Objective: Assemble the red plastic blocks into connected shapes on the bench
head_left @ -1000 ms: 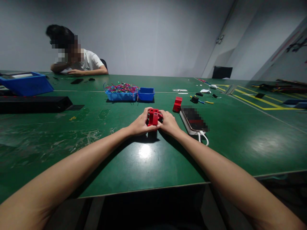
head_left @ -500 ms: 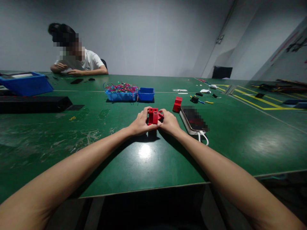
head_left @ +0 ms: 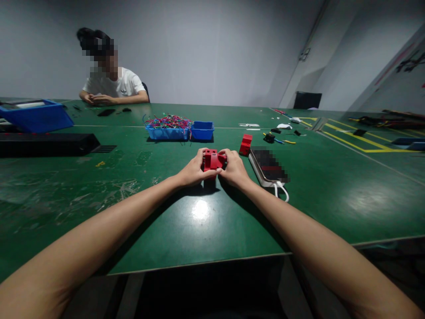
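Note:
Between my hands is a red plastic part [head_left: 211, 160] with small round holes on its top left, just above the green table [head_left: 179, 230]. My left hand [head_left: 193, 170] grips its left side, thumb along the front. On the right side my right hand [head_left: 235, 168] has its fingers closed round the part's pointed end. A second red piece [head_left: 245, 145] stands on the table beyond my right hand. Right of that hand lies a phone [head_left: 268, 165] on a white block with a white cable [head_left: 281, 190].
Beyond my hands stand a blue tray of coloured wires [head_left: 169, 133] and a smaller blue tray [head_left: 202, 131]. A black bar [head_left: 46, 145] and a blue bin [head_left: 36, 117] are at left. Across the table sits a person [head_left: 116, 88]. Small black parts [head_left: 269, 138] lie at right.
The red part has turned between my hands, and its right portion now lies flatter against the block. Across the table, the person has shifted right and brought their hands together.

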